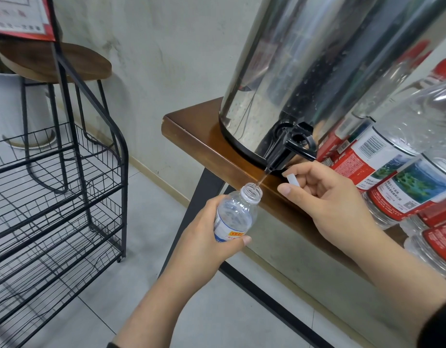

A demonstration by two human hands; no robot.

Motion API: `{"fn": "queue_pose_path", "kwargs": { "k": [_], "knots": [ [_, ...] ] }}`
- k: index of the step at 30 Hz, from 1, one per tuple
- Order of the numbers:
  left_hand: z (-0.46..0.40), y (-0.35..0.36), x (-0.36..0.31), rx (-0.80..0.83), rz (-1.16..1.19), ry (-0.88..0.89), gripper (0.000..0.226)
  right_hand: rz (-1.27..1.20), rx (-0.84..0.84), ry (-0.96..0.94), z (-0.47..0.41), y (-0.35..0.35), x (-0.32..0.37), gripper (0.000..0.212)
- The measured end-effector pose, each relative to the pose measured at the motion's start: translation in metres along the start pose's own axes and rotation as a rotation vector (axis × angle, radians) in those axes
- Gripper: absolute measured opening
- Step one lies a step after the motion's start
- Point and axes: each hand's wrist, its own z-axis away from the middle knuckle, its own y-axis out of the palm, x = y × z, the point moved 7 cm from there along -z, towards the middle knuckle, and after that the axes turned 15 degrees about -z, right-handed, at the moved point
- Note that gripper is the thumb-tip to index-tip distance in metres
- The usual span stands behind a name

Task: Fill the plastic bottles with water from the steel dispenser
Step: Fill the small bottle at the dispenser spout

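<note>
My left hand (pixel 204 234) wraps its fingers and thumb round a small clear plastic bottle (pixel 235 217), tilted, its open mouth under the black tap (pixel 289 149) of the steel dispenser (pixel 304 71). A thin stream of water (pixel 260 178) runs in. My right hand (pixel 327 197), just right of it, pinches a white cap (pixel 293 180) in curled fingers. Labelled bottles (pixel 392 172) crowd the wooden table (pixel 191 126) at far right.

Small clear plastic bottle (pixel 234 217), uncapped and tilted, its open mouth directly beneath the black tap (pixel 288 146) of the steel dispenser (pixel 317 71). A thin water stream (pixel 262 177) runs from tap into mouth. Red-labelled bottles (pixel 397 172) stand just right of the dispenser.
</note>
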Motion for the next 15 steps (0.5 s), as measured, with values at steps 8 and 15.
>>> {"fn": "queue_pose_path", "kwargs": {
  "k": [8,15],
  "knots": [
    [-0.0007,0.0005,0.0005,0.002,-0.011,-0.006,0.070,0.028,-0.004,-0.006,0.0013,-0.0003,0.0016,0.036],
    [0.0000,0.0002,0.0015,0.001,-0.011,-0.008,0.071,0.017,-0.006,-0.003,0.0020,0.0000,0.0023,0.035]
  ]
}}
